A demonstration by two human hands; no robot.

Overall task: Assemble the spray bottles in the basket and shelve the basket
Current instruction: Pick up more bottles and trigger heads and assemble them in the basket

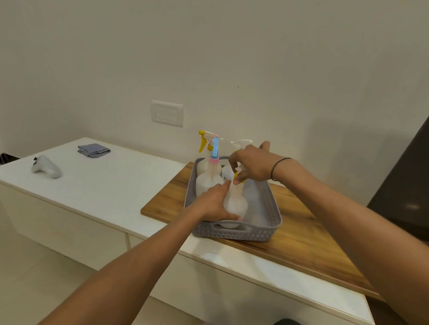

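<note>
Near the basket (pixel 267 213) front rim, left hand (pixel 213 204) grips a bottle (pixel 235 202); right hand (pixel 251 164) pinches its neck

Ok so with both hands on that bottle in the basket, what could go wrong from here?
1. The right hand is working at the neck of the front bottle; if the spray head goes on crooked, it may not seat.
2. The left hand steadies only the bottle's lower side, so twisting could tip it into the blue-nozzle bottle beside it.
3. The grey basket sits near the wooden board's front edge, so pushing could slide it off.
</note>
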